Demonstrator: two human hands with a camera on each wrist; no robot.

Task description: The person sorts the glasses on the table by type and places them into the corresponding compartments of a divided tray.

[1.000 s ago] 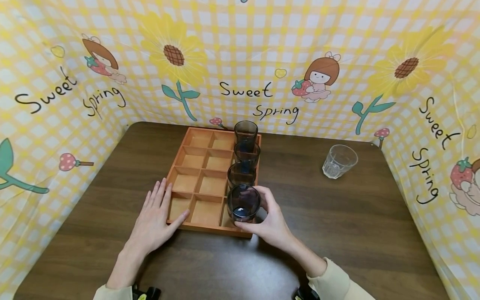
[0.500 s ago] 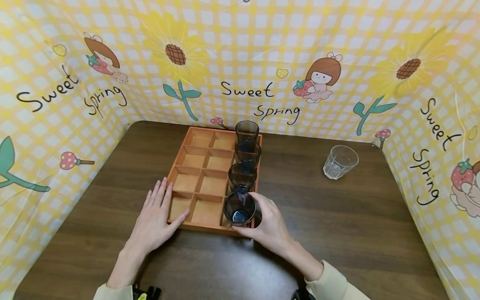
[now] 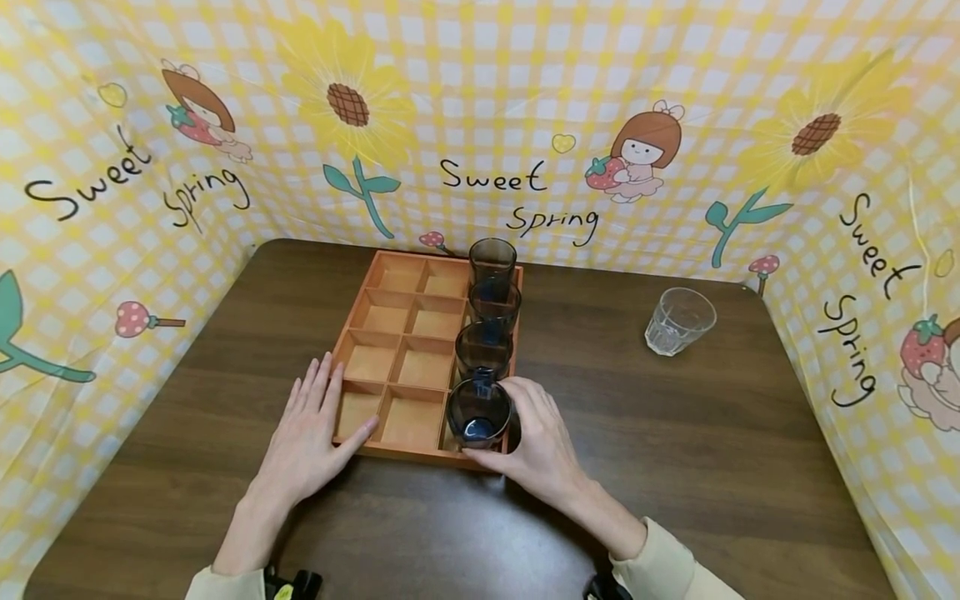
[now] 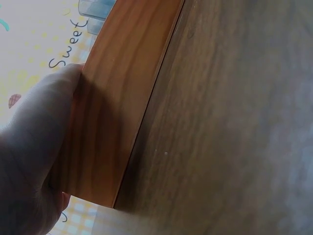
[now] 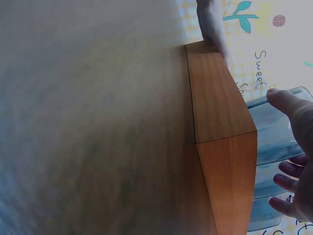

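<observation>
My right hand (image 3: 543,446) grips a dark tinted glass tumbler (image 3: 478,414), thumb on its near side and fingers on its right. This tumbler stands at the front right compartment of a wooden divided tray (image 3: 420,455); whether its base touches the bottom cannot be seen. Behind it, several matching tumblers (image 3: 483,350) fill the rest of the right column. My left hand (image 3: 303,433) lies along the tray's left side with straight fingers, its thumb over the front left compartment. The right wrist view shows the gripped tumbler (image 5: 274,129) rising above the tray wall (image 5: 225,98).
A clear glass tumbler (image 3: 680,322) stands apart on the dark wooden table (image 3: 600,400), toward the back right. A yellow checked cloth (image 3: 480,100) with printed flowers encloses the back and sides. The tray's left and middle compartments hold nothing.
My right hand has brought the front tumbler slightly nearer, leftward and lower at the tray's front right compartment, then held it there. The left hand has stayed in place.
</observation>
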